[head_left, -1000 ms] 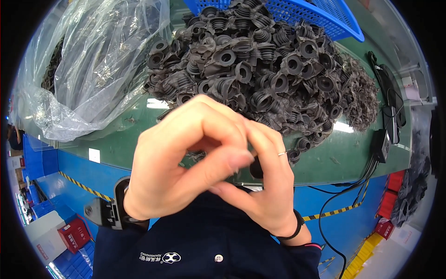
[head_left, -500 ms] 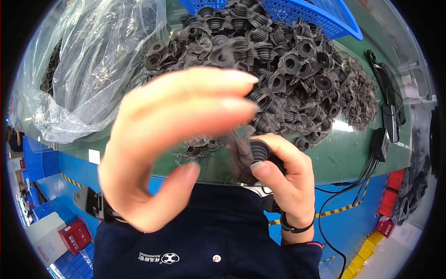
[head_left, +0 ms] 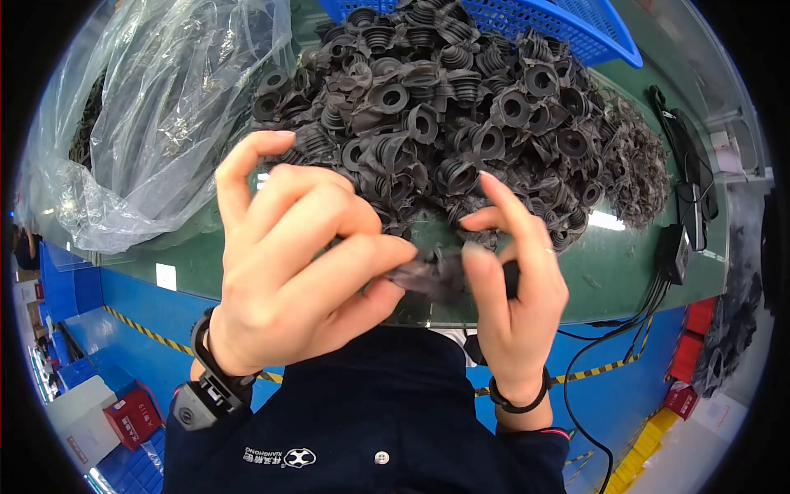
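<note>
Green table [head_left: 625,272] behind, both hands' fingers [head_left: 362,255] pinch a black rubber piece [head_left: 432,276].

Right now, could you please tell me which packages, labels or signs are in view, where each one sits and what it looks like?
Clear crinkled plastic bag: upper left on the green table, bulging, dark parts inside.
Small white square label: on the table's front edge, left of the left hand.
Blue mesh plastic basket: top, behind the heap of black rubber bellows parts.
Red boxes: lower left on the floor, rectangular.

Rubber part [head_left: 432,273] blurred, mostly hidden between hands — blue basket [head_left: 568,25] cut off by top edge.
</note>
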`<state>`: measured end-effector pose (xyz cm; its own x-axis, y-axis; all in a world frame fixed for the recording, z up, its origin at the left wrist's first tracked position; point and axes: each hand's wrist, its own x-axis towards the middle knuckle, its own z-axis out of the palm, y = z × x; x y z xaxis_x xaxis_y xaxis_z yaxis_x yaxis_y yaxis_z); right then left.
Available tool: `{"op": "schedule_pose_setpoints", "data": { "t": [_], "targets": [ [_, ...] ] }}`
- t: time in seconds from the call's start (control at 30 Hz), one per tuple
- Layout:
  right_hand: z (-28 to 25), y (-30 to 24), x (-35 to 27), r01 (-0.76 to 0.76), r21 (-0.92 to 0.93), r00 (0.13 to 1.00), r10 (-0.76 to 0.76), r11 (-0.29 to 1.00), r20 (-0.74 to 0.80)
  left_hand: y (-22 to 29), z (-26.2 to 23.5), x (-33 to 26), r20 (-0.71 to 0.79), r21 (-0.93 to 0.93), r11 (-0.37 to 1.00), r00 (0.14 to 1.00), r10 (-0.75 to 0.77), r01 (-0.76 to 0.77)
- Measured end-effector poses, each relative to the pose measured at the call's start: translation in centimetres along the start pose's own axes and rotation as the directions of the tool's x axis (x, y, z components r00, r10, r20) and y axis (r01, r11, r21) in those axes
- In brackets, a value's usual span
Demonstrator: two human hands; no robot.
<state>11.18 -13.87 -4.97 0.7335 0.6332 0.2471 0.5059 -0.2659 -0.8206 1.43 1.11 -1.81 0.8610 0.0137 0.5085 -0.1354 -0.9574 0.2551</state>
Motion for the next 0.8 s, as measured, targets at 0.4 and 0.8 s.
{"op": "schedule_pose_setpoints", "data": {
  "t": [0.4, 0.8],
  "targets": [
    [1.1, 0.0, -1.2, 0.398, -0.162, 0.916, -0.400, 0.903, 0.020, 0.3, 0.2, 0.1, -0.061, 0.056, 0.997, 0.997, -0.055, 0.059],
    [0.2, -0.3, -0.1, -0.262, 0.378, 0.956, 0.185, 0.888, 0.228, 0.0, 0.4, -0.5, 0.013, -0.025, 0.993, 0.993, -0.116, 0.116]
  ]
}}
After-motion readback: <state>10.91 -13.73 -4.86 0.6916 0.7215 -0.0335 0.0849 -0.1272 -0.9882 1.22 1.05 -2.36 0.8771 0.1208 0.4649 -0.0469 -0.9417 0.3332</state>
